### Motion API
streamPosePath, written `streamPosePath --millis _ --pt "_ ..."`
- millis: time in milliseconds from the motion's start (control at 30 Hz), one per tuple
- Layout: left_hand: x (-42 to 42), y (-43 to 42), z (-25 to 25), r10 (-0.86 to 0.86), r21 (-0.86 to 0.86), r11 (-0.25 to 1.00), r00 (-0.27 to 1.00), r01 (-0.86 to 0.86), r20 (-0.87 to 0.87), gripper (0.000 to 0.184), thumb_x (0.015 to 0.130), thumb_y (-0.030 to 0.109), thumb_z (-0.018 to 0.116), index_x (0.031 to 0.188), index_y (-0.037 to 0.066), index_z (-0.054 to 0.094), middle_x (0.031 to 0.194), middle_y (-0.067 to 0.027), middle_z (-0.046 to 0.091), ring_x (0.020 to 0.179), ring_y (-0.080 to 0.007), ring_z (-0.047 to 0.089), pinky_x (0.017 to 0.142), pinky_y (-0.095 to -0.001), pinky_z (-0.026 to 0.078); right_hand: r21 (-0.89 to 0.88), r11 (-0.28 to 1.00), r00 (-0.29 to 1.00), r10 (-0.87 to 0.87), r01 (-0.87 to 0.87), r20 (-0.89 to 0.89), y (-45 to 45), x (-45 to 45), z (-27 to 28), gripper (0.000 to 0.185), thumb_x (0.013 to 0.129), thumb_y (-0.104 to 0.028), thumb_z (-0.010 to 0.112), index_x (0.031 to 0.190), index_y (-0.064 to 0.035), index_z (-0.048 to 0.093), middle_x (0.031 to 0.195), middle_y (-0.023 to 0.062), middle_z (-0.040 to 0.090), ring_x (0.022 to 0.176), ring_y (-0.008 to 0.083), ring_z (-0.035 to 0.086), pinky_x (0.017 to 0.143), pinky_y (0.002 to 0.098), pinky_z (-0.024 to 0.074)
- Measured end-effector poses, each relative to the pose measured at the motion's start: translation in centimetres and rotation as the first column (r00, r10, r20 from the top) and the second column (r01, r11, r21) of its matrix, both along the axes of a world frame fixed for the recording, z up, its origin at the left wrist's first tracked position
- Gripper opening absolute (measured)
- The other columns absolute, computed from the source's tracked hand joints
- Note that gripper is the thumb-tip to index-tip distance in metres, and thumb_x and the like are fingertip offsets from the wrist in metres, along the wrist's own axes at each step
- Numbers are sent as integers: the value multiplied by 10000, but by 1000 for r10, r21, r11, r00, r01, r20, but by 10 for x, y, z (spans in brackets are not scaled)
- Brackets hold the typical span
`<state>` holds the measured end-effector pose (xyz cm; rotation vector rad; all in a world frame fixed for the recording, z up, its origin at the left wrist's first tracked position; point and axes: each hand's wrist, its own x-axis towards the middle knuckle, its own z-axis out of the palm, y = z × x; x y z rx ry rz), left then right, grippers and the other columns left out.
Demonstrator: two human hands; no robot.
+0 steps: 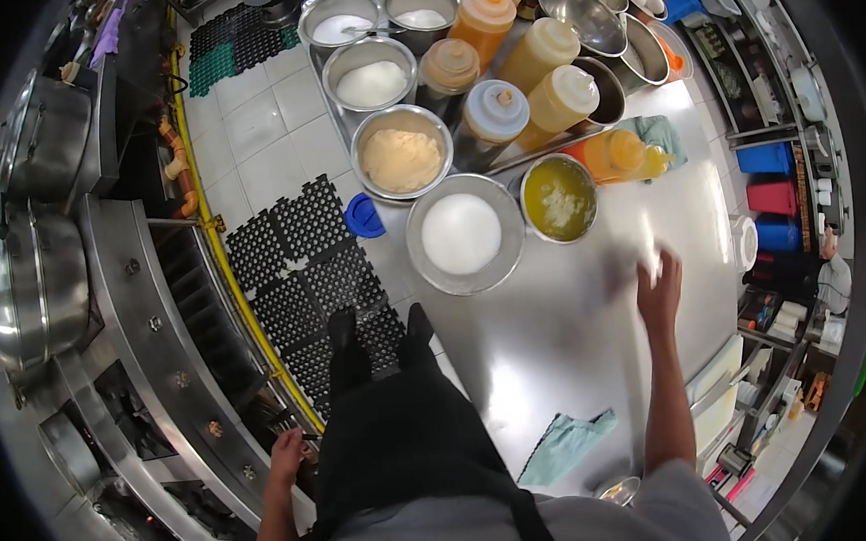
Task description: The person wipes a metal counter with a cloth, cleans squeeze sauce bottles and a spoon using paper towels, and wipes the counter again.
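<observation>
So your right hand (pixel 660 291) is out over the bare metal worktop (pixel 577 351), fingers spread apart and a bit blurry, with nothing visible in them. Nearest stuff is the metal pot of yellow liquid with pale lumps (pixel 560 199), and the bowl of white powder (pixel 461 234) sits just beside that, on its left. Orange bottle (pixel 616 153) is right behind the pot. Your left hand (pixel 286 456) hangs by the stove front (pixel 197 384), fingers loosely curled, can't tell if they've got anything. Green cloth (pixel 566 448) lies near your body.
</observation>
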<state>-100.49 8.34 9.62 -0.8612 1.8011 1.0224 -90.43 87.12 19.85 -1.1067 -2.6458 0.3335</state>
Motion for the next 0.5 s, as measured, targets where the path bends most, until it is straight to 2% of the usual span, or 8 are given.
streamPosePath --millis 67,167,200,233,267,333,433,500 --pt "-10 -5 -19 -7 76 997 999 4 35 330 1014 415 667 1198 141 679 940 66 630 834 -75 608 712 -277 474 -115 985 976 -108 131 191 -87 74 26 512 887 -155 737 1326 18 538 1248 243 576 1226 444 517 1046 507 454" --pt "-28 6 -35 -109 101 990 991 101 74 301 1018 388 665 1175 132 682 903 55 615 794 -70 597 660 -242 461 -171 939 885 -206 299 419 -197 181 47 500 823 -191 789 1203 4 530 1146 242 565 1120 448 544 984 531 454" --pt "-34 6 -43 -119 149 983 990 107 76 293 1024 363 660 1169 109 682 866 49 606 752 -66 575 634 -237 445 -217 912 877 -236 349 419 -231 209 46 570 815 -185 801 1277 -12 516 1175 225 557 1106 421 555 970 513 465" --pt "-40 6 -54 -127 199 974 989 111 74 286 1031 338 655 1163 86 682 828 44 597 709 -61 553 609 -232 429 -396 758 844 -377 518 382 -259 217 43 638 823 -179 800 1362 -37 489 1221 206 542 1107 383 558 975 488 472" --pt "-46 7 -59 -135 249 962 988 114 70 280 1037 313 649 1156 62 682 790 38 588 666 -56 531 584 -227 413 -445 742 864 -400 501 306 -281 232 29 688 830 -182 796 1418 -49 464 1247 196 529 1132 363 554 979 478 483" --pt "-66 21 -50 -197 182 965 980 189 23 289 1033 323 652 1175 73 684 868 34 620 752 -75 573 633 -243 436 -348 759 832 -463 550 305 -306 204 20 654 860 -183 761 1426 -37 468 1252 218 529 1167 391 545 989 487 491" --pt "-96 17 -43 -199 193 960 979 204 -46 296 1032 339 651 1175 83 690 932 30 642 816 -89 597 664 -253 454 -213 889 913 -385 406 133 -312 140 -6 617 895 -186 716 1438 -23 474 1267 244 524 1193 420 546 996 490 491" --pt "-115 7 -38 -215 180 956 971 231 -101 295 1033 346 649 1169 88 695 960 28 651 841 -96 605 676 -255 463 -165 911 922 -355 379 157 -307 64 3 587 910 -201 696 1442 -43 502 1286 255 527 1140 451 591 971 491 512"
